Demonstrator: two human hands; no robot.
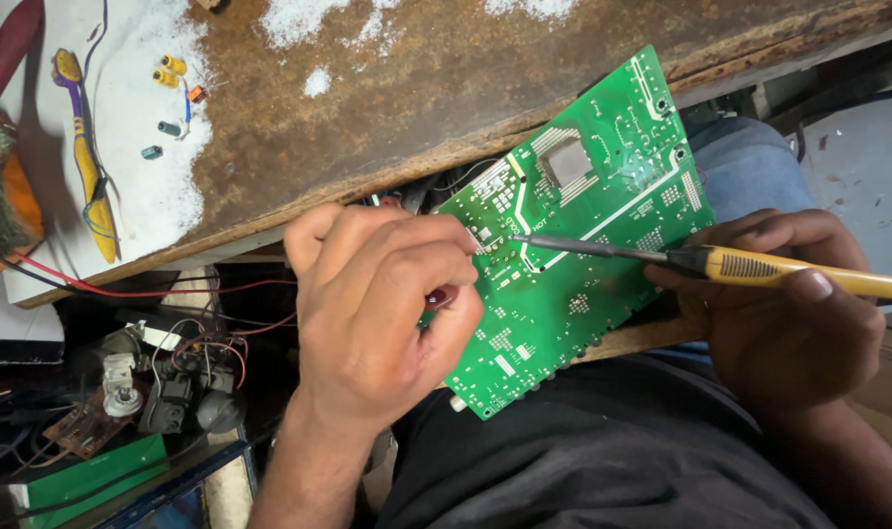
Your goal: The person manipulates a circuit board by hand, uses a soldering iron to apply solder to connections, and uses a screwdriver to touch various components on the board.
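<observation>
The left hand [382, 304] sits at the centre of the frame, back toward the camera, fingers curled inward and pinched, its forearm rising from the lower edge. The right hand [789, 304] lies at the right of the frame, fingers wrapped closed, thumb on top pointing right.

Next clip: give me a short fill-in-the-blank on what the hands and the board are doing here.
1. The right hand holds a tool with a ____ handle.
2. The tool's metal tip touches the ____ circuit board.
3. The left hand grips the board at its ____ edge.
4. The board leans against the rusty ____.

Missing words: yellow; green; left; table
</observation>
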